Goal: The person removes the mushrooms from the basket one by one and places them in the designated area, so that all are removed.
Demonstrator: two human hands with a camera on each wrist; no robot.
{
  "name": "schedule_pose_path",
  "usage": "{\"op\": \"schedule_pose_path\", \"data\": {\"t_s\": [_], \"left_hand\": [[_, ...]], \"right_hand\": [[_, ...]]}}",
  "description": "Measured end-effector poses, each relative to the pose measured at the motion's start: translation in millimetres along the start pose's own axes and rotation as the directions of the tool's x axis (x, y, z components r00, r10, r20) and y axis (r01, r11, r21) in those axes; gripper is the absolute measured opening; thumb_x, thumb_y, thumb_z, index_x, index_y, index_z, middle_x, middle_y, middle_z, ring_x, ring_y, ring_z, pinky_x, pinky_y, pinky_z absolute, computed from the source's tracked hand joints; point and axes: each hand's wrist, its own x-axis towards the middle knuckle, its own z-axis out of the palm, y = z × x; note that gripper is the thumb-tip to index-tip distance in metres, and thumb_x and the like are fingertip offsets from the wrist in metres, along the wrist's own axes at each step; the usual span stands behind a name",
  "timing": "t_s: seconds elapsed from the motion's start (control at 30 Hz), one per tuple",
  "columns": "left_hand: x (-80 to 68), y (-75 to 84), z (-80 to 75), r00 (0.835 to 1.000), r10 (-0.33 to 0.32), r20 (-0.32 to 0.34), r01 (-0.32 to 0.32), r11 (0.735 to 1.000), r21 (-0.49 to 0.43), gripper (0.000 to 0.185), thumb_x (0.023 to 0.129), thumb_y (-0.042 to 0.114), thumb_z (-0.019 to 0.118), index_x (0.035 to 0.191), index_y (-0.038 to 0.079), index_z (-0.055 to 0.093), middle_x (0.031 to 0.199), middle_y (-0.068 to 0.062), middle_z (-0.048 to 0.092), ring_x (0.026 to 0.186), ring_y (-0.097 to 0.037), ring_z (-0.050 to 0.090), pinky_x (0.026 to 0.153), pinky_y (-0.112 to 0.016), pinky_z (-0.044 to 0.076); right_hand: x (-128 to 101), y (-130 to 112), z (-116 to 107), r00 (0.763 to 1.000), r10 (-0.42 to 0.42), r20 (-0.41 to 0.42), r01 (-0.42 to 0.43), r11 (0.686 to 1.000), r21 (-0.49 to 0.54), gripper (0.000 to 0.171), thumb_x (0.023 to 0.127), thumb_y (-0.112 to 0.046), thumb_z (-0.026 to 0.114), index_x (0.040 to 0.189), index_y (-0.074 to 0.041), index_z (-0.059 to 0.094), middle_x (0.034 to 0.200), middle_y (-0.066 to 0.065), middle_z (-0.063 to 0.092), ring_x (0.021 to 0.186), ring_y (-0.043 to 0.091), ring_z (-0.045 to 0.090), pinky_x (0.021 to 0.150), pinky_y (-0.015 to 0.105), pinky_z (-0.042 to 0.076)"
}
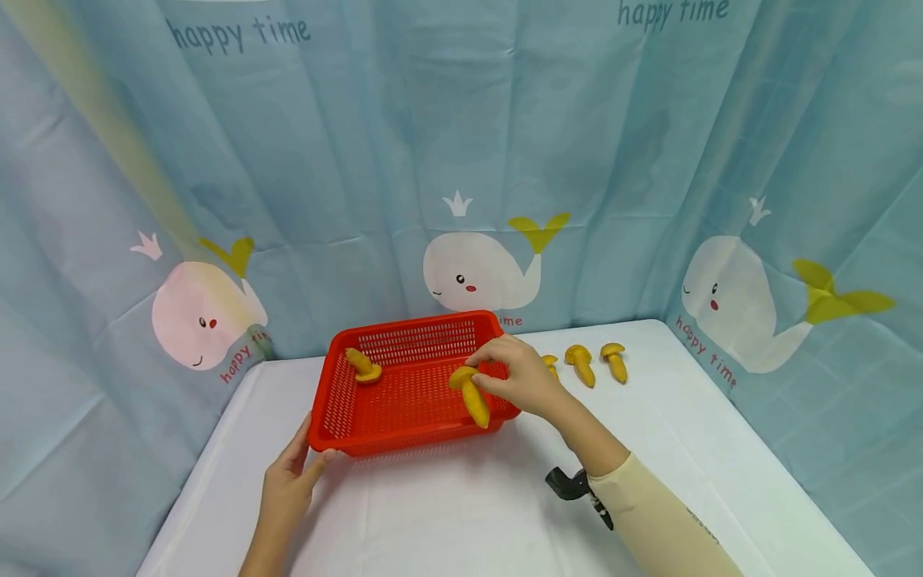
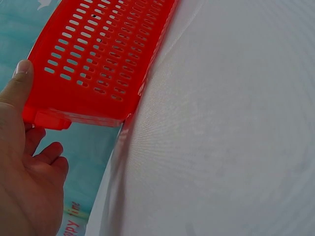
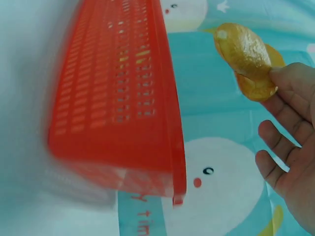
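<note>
My right hand pinches a yellow toy mushroom between thumb and fingers, above the right part of a red plastic basket. In the right wrist view that mushroom is held higher than the basket rim. My left hand grips the near left corner of the basket, its thumb on the rim, as the left wrist view shows too. One mushroom lies inside the basket at the back left. Right of the basket, two mushrooms lie on the cloth, and another is partly hidden behind my right hand.
A white cloth covers the table. Light blue curtains printed with whales stand close behind the basket and along both sides. A black strap-like piece sticks out beside my right forearm, over the table.
</note>
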Motion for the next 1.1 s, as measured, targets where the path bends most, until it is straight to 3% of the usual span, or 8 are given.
{"op": "schedule_pose_path", "data": {"t_s": [0.3, 0.47, 0.67, 0.83, 1.1], "left_hand": [[1.4, -5.4, -0.9, 1.000, -0.009, -0.013, 0.009, 1.000, -0.001, 0.075, 0.094, 0.027, 0.074, 0.159, 0.034, 0.037, 0.162, 0.004, 0.041, 0.148, -0.002, 0.035, 0.109, -0.019, 0.039], [0.9, -5.9, 0.1, 1.000, -0.009, -0.006, 0.009, 1.000, 0.020, 0.074, 0.095, 0.029, 0.074, 0.159, 0.034, 0.036, 0.162, 0.004, 0.041, 0.149, -0.002, 0.035, 0.108, -0.020, 0.040], [1.6, -4.1, 0.5, 1.000, -0.015, -0.002, 0.015, 1.000, 0.013, 0.075, 0.094, 0.029, 0.075, 0.159, 0.036, 0.036, 0.162, 0.007, 0.040, 0.150, -0.005, 0.034, 0.108, -0.013, 0.038], [2.3, -3.3, 0.4, 1.000, -0.016, 0.005, 0.016, 1.000, 0.024, 0.074, 0.095, 0.031, 0.074, 0.158, 0.040, 0.035, 0.162, 0.006, 0.039, 0.151, -0.010, 0.034, 0.108, -0.014, 0.038], [2.0, -6.4, 0.0, 1.000, -0.003, 0.002, 0.003, 1.000, 0.020, 0.074, 0.095, 0.028, 0.074, 0.158, 0.039, 0.035, 0.162, 0.005, 0.040, 0.149, -0.005, 0.035, 0.106, -0.010, 0.037]], "right_hand": [[-23.3, 10.7, -13.4, 0.999, 0.038, -0.027, -0.038, 0.999, -0.014, 0.016, 0.092, -0.022, 0.079, 0.107, -0.027, 0.076, 0.103, -0.020, 0.070, 0.107, 0.007, 0.059, 0.091, 0.040, 0.059], [-35.9, 17.8, -19.1, 0.996, 0.062, -0.057, -0.063, 0.998, -0.015, 0.017, 0.092, -0.023, 0.080, 0.105, -0.031, 0.076, 0.103, -0.019, 0.069, 0.104, 0.008, 0.059, 0.084, 0.039, 0.058], [-49.6, 26.6, -27.8, 0.995, 0.080, -0.056, -0.081, 0.996, -0.027, 0.018, 0.092, -0.021, 0.079, 0.106, -0.032, 0.075, 0.105, -0.020, 0.069, 0.103, 0.010, 0.059, 0.085, 0.032, 0.058], [-61.7, 34.0, -35.5, 0.993, 0.081, -0.081, -0.085, 0.995, -0.047, 0.020, 0.092, -0.019, 0.079, 0.106, -0.032, 0.076, 0.106, -0.019, 0.071, 0.101, 0.011, 0.060, 0.085, 0.034, 0.056], [-77.8, 51.3, -40.0, 0.992, 0.066, -0.104, -0.071, 0.996, -0.052, 0.026, 0.090, -0.013, 0.080, 0.109, -0.030, 0.075, 0.106, -0.018, 0.071, 0.104, 0.011, 0.060, 0.090, 0.035, 0.055]]}}
